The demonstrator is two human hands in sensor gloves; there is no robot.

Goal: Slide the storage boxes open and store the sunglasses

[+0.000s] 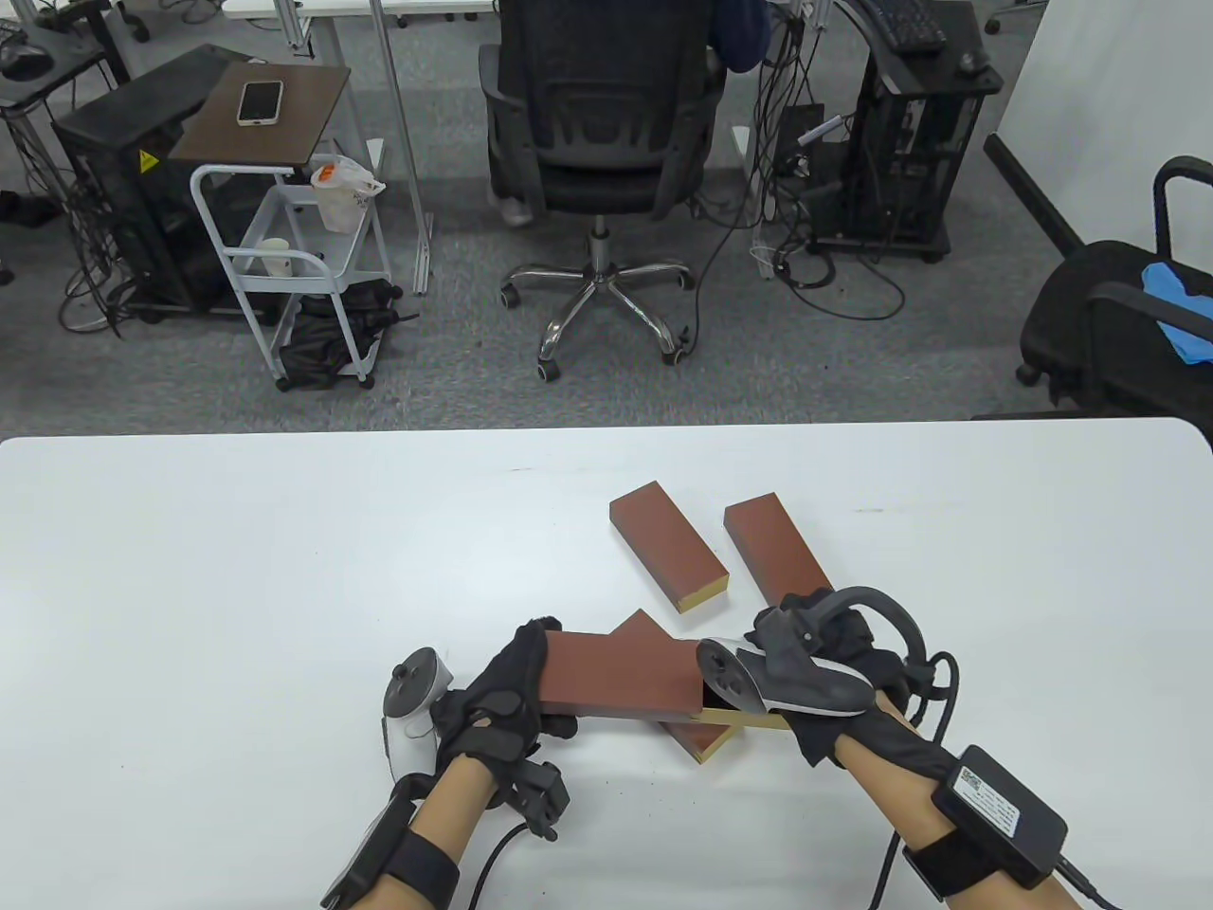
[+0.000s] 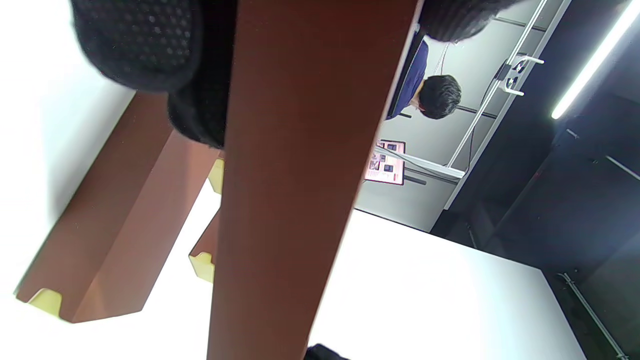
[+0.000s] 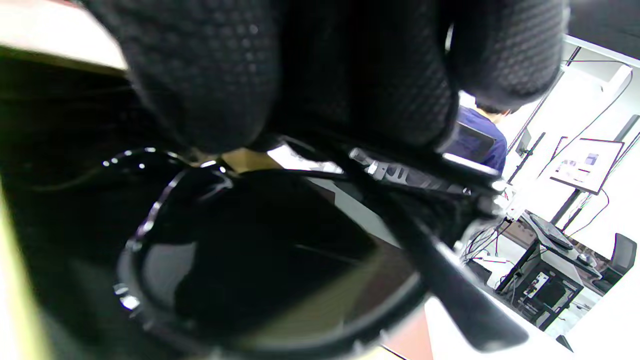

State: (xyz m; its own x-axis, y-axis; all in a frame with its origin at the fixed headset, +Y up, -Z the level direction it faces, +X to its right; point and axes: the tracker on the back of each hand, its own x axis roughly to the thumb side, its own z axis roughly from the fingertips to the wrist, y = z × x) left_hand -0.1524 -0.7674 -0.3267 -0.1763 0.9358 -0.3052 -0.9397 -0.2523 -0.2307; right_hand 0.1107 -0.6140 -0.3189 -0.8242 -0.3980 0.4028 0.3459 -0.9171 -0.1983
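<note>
Curled round the brown storage box [image 1: 616,675] at lower centre of the frame, my left hand [image 1: 497,697] holds its sleeve above the surface [image 1: 237,588]; my right hand [image 1: 820,664] pinches black sunglasses [image 3: 260,260] at its open end.

The surface [image 1: 284,569] is white with round corners. Three brown boxes lie right on it. One box [image 1: 668,547] sits past the middle, slanted, with its yellow end facing the near side. A second box [image 1: 775,550] lies just beside it on the right, slanted too, apart from the first. Its near end is hidden. A third box [image 1: 687,735] lies closer to the near edge, mostly hidden under a box held up above it. Only its top corner and its yellow end show.
</note>
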